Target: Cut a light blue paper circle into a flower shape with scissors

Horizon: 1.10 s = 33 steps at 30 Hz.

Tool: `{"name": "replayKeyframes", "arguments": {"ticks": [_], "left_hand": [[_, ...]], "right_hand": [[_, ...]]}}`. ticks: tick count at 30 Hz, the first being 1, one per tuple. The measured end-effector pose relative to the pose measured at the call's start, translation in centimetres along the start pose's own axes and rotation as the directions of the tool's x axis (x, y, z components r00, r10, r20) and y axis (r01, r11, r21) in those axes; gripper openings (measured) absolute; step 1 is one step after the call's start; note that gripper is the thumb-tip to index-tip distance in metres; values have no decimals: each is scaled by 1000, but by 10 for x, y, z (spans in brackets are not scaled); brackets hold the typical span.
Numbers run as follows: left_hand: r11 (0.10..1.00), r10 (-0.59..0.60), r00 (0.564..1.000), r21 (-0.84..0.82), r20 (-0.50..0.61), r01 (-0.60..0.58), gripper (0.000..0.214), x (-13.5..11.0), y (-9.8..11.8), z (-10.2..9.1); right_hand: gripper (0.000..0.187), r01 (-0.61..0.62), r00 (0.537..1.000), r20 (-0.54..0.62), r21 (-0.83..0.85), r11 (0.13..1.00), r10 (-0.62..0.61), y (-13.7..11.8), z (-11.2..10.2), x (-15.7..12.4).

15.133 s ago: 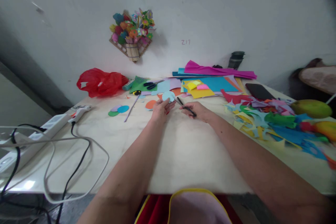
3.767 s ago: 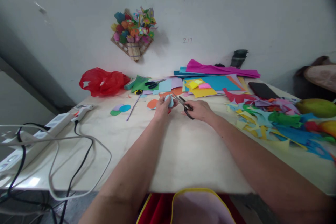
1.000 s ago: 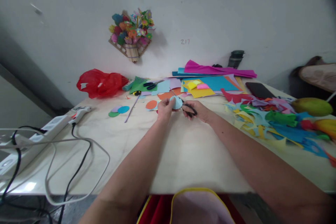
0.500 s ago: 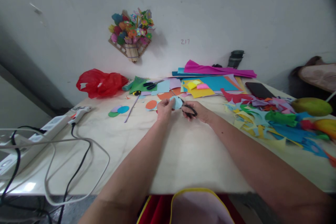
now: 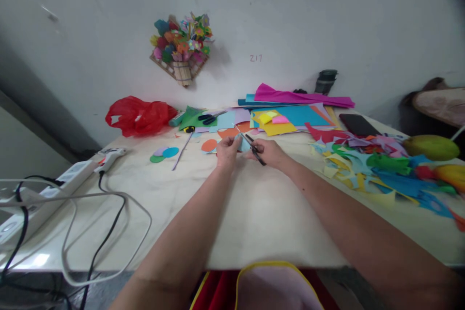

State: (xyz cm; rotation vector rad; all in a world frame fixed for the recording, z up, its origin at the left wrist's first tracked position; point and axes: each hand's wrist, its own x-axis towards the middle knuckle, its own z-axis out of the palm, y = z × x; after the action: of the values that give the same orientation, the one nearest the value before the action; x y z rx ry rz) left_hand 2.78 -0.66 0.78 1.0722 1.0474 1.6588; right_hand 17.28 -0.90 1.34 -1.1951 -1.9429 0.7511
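Over the middle of the table, my left hand [image 5: 227,151] pinches a small light blue piece of paper [image 5: 244,144]. My right hand [image 5: 268,151] is closed on black-handled scissors [image 5: 257,154], whose blades lie across the paper and point away to the upper left. Just left of my left hand lies an orange paper circle [image 5: 209,146], with a light blue edge showing under it. Further left rest a blue paper circle [image 5: 170,152] and a green circle [image 5: 157,159], partly over a purple one. My fingers hide part of the light blue paper.
Paper scraps [image 5: 385,169] are heaped at the right beside a phone [image 5: 359,125]. Coloured sheets [image 5: 301,115] and a second pair of scissors [image 5: 209,118] lie at the back, left of which sits a red plastic bag [image 5: 140,116]. Cables and a power strip [image 5: 72,169] occupy the left.
The scissors have turned in my right hand, so their blades now show across the light blue paper. Less of the paper is visible. My left hand has barely moved.
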Motion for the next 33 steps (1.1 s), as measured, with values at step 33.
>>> {"name": "replayKeyframes", "arguments": {"ticks": [33], "left_hand": [[949,-189,980,-248,56,197,28,-1,-4,-4]], "right_hand": [[40,35,992,-87,-489,872,-89,-10,-4,-4]]}}
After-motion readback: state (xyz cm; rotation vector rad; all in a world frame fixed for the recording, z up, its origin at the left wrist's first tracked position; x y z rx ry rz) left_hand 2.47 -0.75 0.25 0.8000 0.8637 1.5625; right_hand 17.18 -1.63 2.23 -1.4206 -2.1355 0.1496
